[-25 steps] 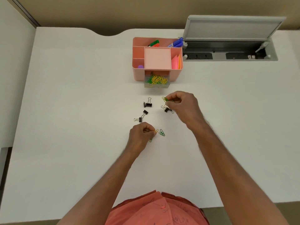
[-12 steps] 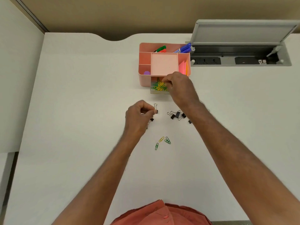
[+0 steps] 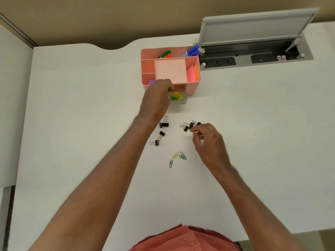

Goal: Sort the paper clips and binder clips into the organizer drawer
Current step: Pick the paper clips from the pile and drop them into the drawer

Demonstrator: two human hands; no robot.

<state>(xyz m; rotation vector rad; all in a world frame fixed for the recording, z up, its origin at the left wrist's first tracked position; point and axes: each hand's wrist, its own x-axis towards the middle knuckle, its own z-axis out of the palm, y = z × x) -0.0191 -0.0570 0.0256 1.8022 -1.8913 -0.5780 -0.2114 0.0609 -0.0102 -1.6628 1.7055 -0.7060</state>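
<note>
I judged this the drop-off step: my left hand was over the open drawer at the front of the pink organizer, fingers bunched; whether it held a clip I could not tell. My right hand hovered beside a cluster of binder clips on the desk, thumb and forefinger pinched nearly closed, possibly on a wire handle. Other binder clips and four paper clips lay loose. Next would call for releasing into the drawer, then pinching another.
</note>
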